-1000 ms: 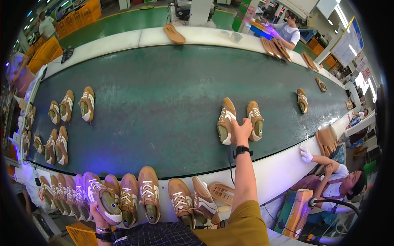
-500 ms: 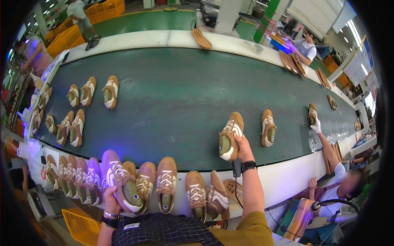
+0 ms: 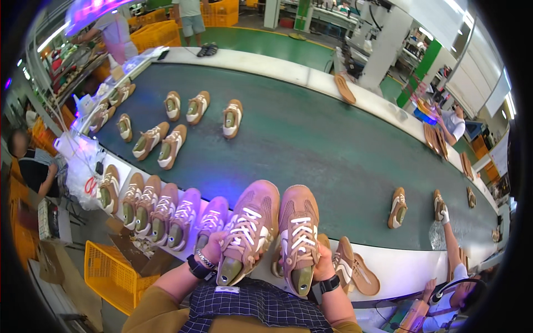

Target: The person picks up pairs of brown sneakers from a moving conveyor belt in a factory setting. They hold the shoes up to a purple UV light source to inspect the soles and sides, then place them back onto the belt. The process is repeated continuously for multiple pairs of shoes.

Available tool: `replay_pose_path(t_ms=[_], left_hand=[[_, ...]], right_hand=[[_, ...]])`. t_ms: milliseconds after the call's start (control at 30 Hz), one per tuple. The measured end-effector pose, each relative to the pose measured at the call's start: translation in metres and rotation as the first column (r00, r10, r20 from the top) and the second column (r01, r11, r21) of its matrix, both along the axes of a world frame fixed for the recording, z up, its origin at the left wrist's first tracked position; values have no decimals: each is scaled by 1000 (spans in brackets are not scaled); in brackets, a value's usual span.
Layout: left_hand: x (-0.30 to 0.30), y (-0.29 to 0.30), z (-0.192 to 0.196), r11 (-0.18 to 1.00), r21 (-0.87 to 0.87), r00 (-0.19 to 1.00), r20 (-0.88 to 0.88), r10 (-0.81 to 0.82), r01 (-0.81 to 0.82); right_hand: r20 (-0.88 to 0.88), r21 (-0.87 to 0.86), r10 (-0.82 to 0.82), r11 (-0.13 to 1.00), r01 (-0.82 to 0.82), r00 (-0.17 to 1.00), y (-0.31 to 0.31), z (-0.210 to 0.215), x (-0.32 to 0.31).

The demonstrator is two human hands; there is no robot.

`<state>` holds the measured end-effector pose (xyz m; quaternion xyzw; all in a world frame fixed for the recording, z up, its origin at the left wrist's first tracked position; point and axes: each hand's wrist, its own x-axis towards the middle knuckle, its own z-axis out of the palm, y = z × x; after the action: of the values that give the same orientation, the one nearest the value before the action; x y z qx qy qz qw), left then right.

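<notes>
- At left, on green belt (image 3: 311, 155): loose group of brown shoes (image 3: 173, 147), well apart from both hands.
- Below, near tabletop (image 3: 408, 269): yellow crate (image 3: 111, 277).
- Along near-left tabletop: shoe row (image 3: 162, 215), toes away, right end just beside left hand (image 3: 211, 247).
- Left forearm (image 3: 166, 294): in from lower edge, slanting up and right; dark wristband (image 3: 199, 269) on wrist.
- Left hand: closed on outer side of left shoe (image 3: 251, 225), toward heel; some fingers hidden under shoe.
- Left shoe: brown with white laces, olive last (image 3: 229, 272) inside; held up in front of checked apron (image 3: 258, 305), toe away, tilted slightly right.
- Right shoe (image 3: 300, 230): same kind, just beside left one, toe away, nearly straight.
- Right hand (image 3: 323, 264): closed on outer side of right shoe near heel; fingers mostly hidden behind.
- Right forearm (image 3: 337, 304): slanting up and left, dark strap (image 3: 328, 284) at wrist; hands near each other.
- Right of right hand: loose sole (image 3: 366, 276) on tabletop.
- Far right: co-worker's gloved hand (image 3: 444, 215) at a belt shoe (image 3: 438, 204).
</notes>
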<state>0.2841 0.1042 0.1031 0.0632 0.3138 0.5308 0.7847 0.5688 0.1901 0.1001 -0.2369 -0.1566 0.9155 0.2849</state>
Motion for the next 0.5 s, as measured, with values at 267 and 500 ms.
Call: replay_pose_path(t_ms=[267, 500], left_hand=[[-34, -23, -9, 973, 230, 865, 485, -130, 17], [-44, -10, 1, 983, 135, 939, 337, 70, -122]], right_hand=[[-110, -65, 108, 991, -116, 988, -29, 1, -56], [10, 77, -67, 995, 66, 998, -22, 44, -119]])
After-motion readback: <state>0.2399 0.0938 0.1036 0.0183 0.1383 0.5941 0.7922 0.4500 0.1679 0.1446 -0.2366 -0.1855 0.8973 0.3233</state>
